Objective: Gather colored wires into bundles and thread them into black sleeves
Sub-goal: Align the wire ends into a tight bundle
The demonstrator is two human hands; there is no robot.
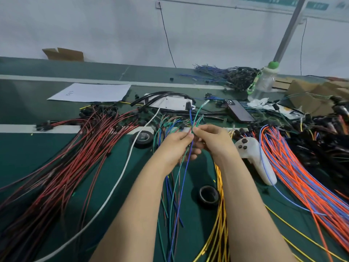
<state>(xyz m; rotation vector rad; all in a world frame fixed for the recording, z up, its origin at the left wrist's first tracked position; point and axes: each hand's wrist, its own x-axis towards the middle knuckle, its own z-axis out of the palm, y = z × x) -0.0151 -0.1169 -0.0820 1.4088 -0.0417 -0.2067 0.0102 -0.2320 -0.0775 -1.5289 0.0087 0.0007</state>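
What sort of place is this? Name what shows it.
Most likely a wire-harness assembly bench in a workshop or factory. Heaps of red and black wires and orange and blue wires cover the green bench, a black tape roll lies among them, and the left hand and right hand pinch blue and green wires.

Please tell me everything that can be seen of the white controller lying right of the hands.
The white controller looks like matte plastic: a rounded head with three dark round buttons and a long handle pointing toward the camera. It lies flat on the green table, between the yellow wires and the orange and blue bundle. One thin blue wire crosses over it.
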